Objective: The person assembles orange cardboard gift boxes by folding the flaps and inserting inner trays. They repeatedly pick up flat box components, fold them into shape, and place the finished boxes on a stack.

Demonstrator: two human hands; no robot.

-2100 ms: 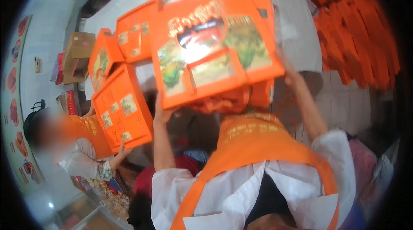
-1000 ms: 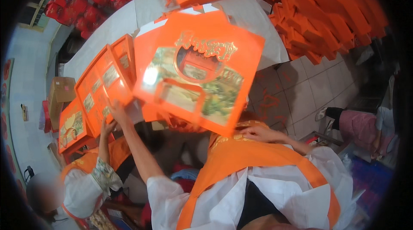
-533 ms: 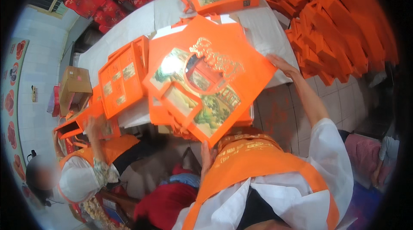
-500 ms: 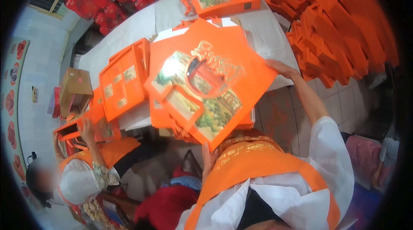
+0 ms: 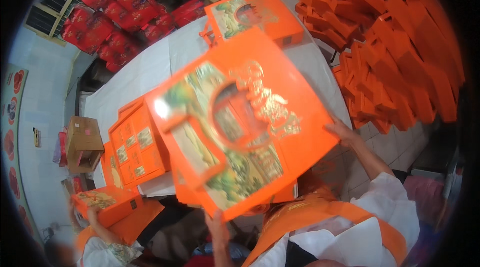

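Note:
A large flat orange gift bag [image 5: 305, 112], printed with a green and gold landscape and a round opening, is tilted in front of me. Across its face lies a wide orange strap handle. My left hand [image 5: 217, 227] is closed on its lower corner. On the right corner, my right hand [image 5: 340, 132] grips the edge, fingers partly hidden behind it. Beneath the bag, the edges of more flat orange pieces [image 5: 285, 193] show on the white-covered table [image 5: 145, 62].
An orange gift box [image 5: 280, 19] stands at the table's far end, and an orange tray with patterned compartments [image 5: 137, 147] lies left. A co-worker's hands hold another orange box [image 5: 110, 204]. Orange boxes [image 5: 380, 77] pile up right, red boxes [image 5: 120, 7] far left. A cardboard box [image 5: 84, 142] stands left.
The gift bag has turned and come closer, held at both corners. My left hand has moved left and down. The co-worker's orange box has turned, its printed top now showing.

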